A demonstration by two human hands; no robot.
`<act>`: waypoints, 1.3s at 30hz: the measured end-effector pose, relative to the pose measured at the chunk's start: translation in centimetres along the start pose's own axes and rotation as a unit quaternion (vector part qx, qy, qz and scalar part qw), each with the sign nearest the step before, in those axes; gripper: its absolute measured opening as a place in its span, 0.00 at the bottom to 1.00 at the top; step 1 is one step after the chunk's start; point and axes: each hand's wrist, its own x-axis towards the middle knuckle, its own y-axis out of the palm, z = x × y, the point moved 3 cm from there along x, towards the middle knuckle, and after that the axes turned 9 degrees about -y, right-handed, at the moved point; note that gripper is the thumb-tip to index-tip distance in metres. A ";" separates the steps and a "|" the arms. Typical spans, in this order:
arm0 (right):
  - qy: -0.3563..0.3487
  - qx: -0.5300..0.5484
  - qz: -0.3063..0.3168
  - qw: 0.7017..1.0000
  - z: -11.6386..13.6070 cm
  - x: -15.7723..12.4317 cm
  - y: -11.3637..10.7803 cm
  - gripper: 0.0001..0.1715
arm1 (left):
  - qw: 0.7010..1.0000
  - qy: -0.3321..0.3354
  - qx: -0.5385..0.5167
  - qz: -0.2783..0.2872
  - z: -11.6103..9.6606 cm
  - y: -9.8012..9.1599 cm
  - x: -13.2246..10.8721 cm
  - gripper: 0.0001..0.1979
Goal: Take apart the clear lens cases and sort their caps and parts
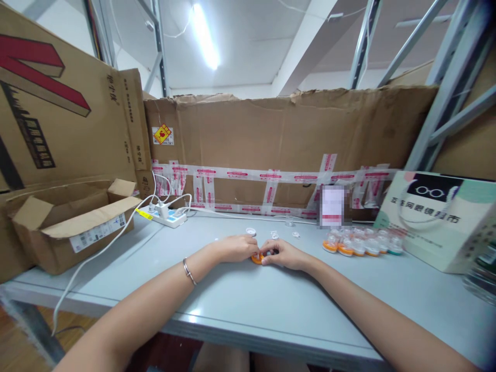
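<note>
Both my hands meet at the middle of the grey table [240, 305]. My left hand [234, 248] and my right hand [284, 254] have their fingers curled together around a small round orange piece [257, 258] that rests on the tabletop between them. Only part of the orange piece shows under the fingertips. A silver bracelet [189, 270] sits on my left wrist. A white round cap [251, 231] and a few tiny white bits [275, 235] lie just behind my hands.
A row of small round capsules with orange and teal bases [360, 244] stands to the right. A printed paper bag [437, 222] lies at far right. An open cardboard box [70, 222] and a white power strip [165, 213] with cables are at left. A taped cardboard wall [287, 150] closes the back.
</note>
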 end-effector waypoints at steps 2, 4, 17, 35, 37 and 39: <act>0.000 -0.004 0.003 1.000 0.0 0.0 0.0 0.19 | 0.999 -0.013 -0.043 0.006 0.2 -0.2 0.0 0.09; -0.003 -0.009 0.007 1.000 0.2 0.0 0.0 0.19 | 0.993 -0.040 -0.108 0.015 0.4 -0.4 0.0 0.10; 0.036 0.012 -0.025 0.999 0.2 0.2 0.4 0.18 | 0.979 -0.125 -0.155 0.043 0.6 -0.4 0.7 0.07; 0.056 0.002 -0.032 0.998 0.3 -0.1 0.2 0.22 | 0.951 -0.307 -0.031 0.027 5.0 -3.2 -1.8 0.09; 0.059 -0.002 -0.032 0.998 0.2 -0.1 0.2 0.22 | 0.940 -0.337 -0.008 0.045 6.6 -3.9 -3.3 0.09; 0.064 -0.005 -0.035 0.997 0.2 -0.1 0.2 0.22 | 0.930 -0.361 0.013 0.072 7.8 -3.9 -4.6 0.09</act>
